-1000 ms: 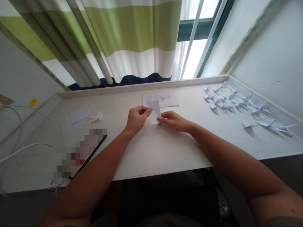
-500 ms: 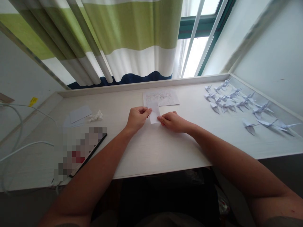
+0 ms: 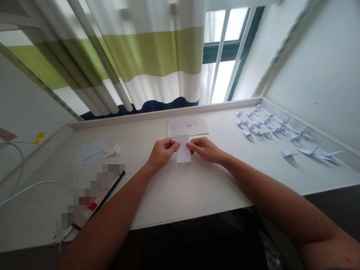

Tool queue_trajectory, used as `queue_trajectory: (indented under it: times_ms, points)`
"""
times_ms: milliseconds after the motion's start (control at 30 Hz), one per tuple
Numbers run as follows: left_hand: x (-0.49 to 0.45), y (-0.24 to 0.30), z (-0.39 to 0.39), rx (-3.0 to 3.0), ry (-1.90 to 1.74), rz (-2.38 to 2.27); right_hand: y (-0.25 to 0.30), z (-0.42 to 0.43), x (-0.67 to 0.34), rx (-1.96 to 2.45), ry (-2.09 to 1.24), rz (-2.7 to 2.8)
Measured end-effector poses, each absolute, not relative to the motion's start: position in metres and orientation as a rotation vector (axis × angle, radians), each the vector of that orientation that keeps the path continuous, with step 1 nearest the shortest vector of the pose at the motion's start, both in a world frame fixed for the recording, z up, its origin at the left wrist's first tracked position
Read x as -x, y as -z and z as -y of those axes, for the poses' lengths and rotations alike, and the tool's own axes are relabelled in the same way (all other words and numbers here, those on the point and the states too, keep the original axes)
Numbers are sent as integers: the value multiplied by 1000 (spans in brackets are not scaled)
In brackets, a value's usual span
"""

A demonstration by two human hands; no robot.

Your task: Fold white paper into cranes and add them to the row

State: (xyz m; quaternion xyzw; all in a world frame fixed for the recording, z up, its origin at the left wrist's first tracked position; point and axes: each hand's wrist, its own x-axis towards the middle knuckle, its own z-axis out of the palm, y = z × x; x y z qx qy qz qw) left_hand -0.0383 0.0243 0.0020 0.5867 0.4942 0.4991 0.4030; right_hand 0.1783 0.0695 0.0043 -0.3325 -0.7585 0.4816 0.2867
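Two bare hands meet over the middle of the worktop point(image 3: 182, 191), sharing one small white paper point(image 3: 183, 153). The left hand point(image 3: 161, 152) has its grip closed on the paper's upper left edge, thumb and forefinger pinched together and the other fingers curled under. The right hand point(image 3: 205, 149) pinches the upper right edge in the same way. The paper is a narrow rectangle with its long side running toward the person and its lower end free of both hands. Whether that end rests on the worktop or hangs just above it cannot be told.

Just beyond the paper a printed sheet point(image 3: 187, 126) lies flat, near the far edge of the worktop. Well to the right, many small white folded cranes point(image 3: 264, 125) stand in loose rows along the wall point(image 3: 323, 75), with a few set apart nearer the person. To the left lie some blank sheets point(image 3: 91, 149) with a crumpled scrap point(image 3: 112, 151) just beside them, and a white cable point(image 3: 26, 187) runs across the far left corner. A striped green, white and navy curtain point(image 3: 140, 60) hangs behind the worktop, covering most of the window point(image 3: 225, 60)
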Motion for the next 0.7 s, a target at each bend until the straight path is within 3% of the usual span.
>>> queue_trajectory:
  times_ms: [200, 400, 533, 700]
  points:
    - [31, -5, -20, -1380, -1278, -1147, -5, -67, -176, 829, -1357, 1986]
    - [23, -5, -14, -1350, -1044, -1119, -4, -61, -167, 763, -1424, 1652]
    - [21, -4, -14, -1301, -1101, -1129, -2, -57, -164, 574, -1615, 1675]
    - [23, -8, -13, -1293, -1111, -1114, -3, -55, -164, 522, -1561, 1716]
